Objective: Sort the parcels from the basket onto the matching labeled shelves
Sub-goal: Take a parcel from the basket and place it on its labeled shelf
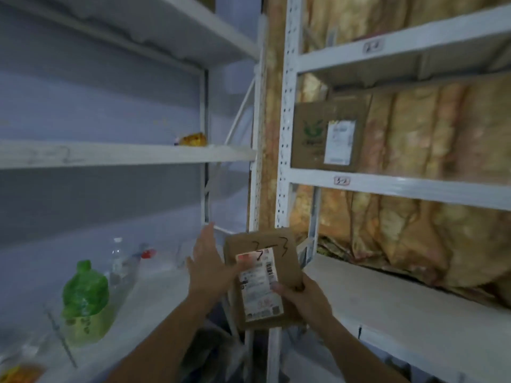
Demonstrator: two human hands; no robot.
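A flat brown cardboard parcel point(282, 261) with a white shipping label and "3-3" handwritten at its top is held up in front of the shelf post. My right hand point(300, 297) grips its lower right corner, thumb on the label. My left hand point(210, 261) is at the parcel's left edge with straight fingers, thumb touching the label. On the right rack a shelf edge point(387, 186) carries a small tag and a brown box point(326, 136) with a green logo stands on it. The basket is out of view.
A lower right shelf board point(401, 305) lies bare behind the parcel. On the left rack's low shelf stand a green bottle point(84, 297) and clear bottles point(121, 264). A yellow packet point(193, 139) sits on the left shelf marked "2-2". Perforated white posts point(284, 134) divide the racks.
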